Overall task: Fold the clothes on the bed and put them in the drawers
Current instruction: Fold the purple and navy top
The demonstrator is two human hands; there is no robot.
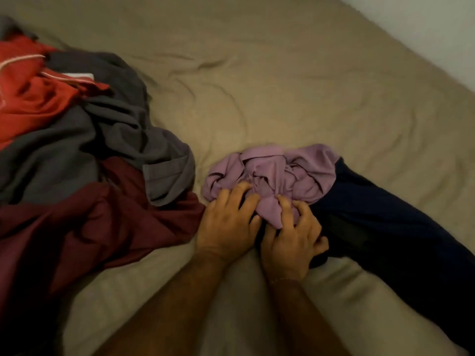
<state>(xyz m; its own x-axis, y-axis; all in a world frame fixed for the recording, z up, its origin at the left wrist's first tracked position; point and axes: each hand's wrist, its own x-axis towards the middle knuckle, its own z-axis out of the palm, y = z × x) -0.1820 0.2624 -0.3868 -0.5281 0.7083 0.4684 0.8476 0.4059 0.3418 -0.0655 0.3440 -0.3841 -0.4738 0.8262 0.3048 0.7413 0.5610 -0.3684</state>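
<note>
A crumpled lilac garment [272, 173] lies bunched on the beige bed sheet [282, 86], partly on top of a dark navy garment [390, 227] that stretches to the lower right. My left hand [226, 224] rests on the lilac cloth's near left edge with its fingers curled into the fabric. My right hand [290, 240] sits beside it, fingers bent and digging into the near edge of the same cloth, its thumb over the navy garment.
A heap of loose clothes fills the left side: a maroon garment [90, 227] nearest, a grey garment [102, 129] over it, a red garment [28, 91] with white piping at the far left. A pale wall [424, 29] borders the bed at top right.
</note>
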